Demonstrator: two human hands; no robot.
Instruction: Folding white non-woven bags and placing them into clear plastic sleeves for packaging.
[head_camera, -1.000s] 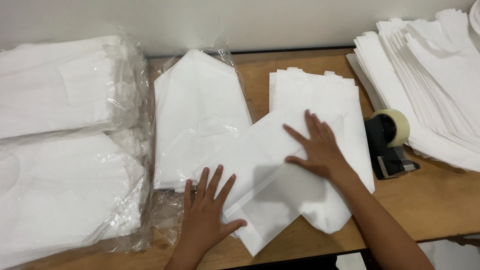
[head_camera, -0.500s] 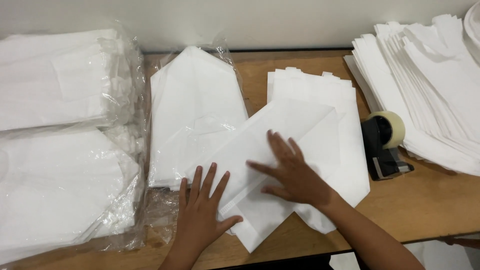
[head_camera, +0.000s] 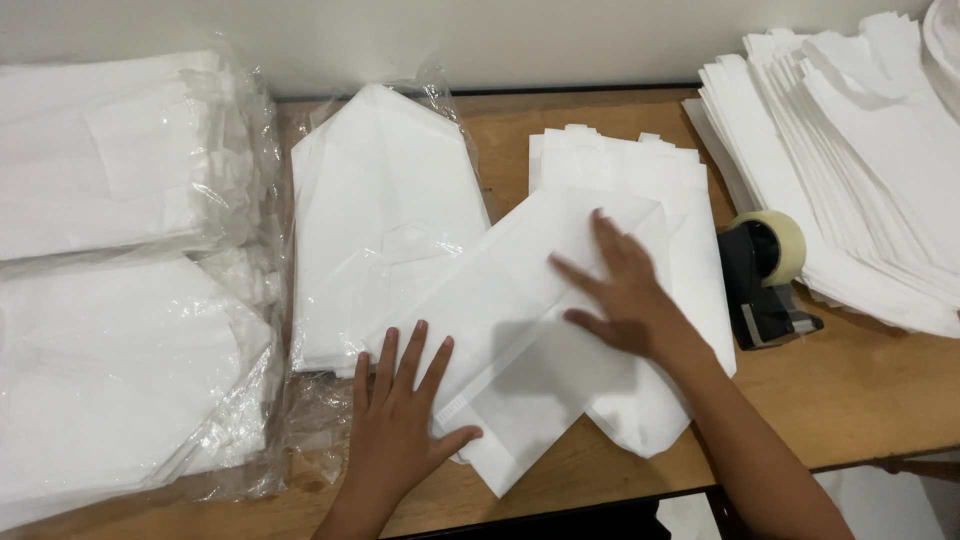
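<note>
A white bag lies flat and slanted in the lower middle of the frame, on a wooden table, its lower corner near the table's front edge and its upper end overlapping a stack of like white pieces just behind it. The left hand rests palm down on the bag's lower left edge, fingers spread and straight, gripping nothing. The right hand lies flat on the bag's upper right part, fingers splayed toward the upper left, also pressing rather than grasping; its forearm runs off to the lower right of the frame. Left of the bag, touching it, sits a pile of white pieces with a pointed top, lying on a clear plastic wrap that crinkles out beneath it. Farther left, filling the left edge of the frame, are two bundles of white material sealed in clear plastic, one above the other. Just right of the stack stands a black tape dispenser with a roll of pale tape. In the upper right of the frame a fanned heap of white sheets spreads across the table, its lower edge close to the dispenser. A pale wall runs along the top.
</note>
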